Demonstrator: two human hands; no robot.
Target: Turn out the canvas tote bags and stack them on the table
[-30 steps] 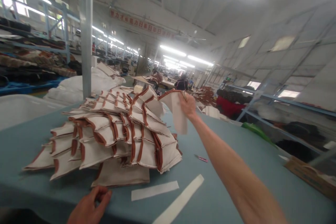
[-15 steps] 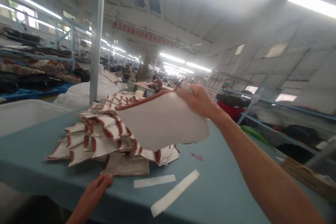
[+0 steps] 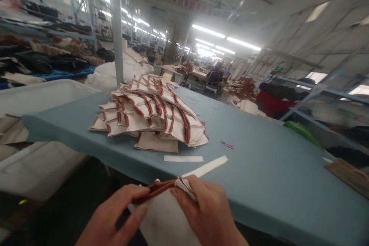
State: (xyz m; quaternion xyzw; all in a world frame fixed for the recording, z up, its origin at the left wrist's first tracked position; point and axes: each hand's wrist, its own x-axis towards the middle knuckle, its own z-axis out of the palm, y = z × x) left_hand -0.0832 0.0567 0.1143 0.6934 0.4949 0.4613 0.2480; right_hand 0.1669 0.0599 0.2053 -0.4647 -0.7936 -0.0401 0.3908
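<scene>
We are working in a workshop at a blue-grey table (image 3: pixel 268 177), a pile (image 3: pixel 152 115) of brown-trimmed pieces lying far left on it. At its near edge our left hand (image 3: pixel 115 215) and right hand (image 3: pixel 207 211) are pinching, close together, the brown trim of one cream piece (image 3: pixel 161 219). We are judging this a single piece being taken in hand, calling for an even two-handed grip.

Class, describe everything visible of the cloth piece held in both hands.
The cloth piece is cream, woven-looking fabric with reddish-brown trim along its top edge. That edge is bunched and pinched between the left hand and right hand; the panel hangs down between them, its lower part out of frame. It is held before the near edge of the blue table.
</scene>
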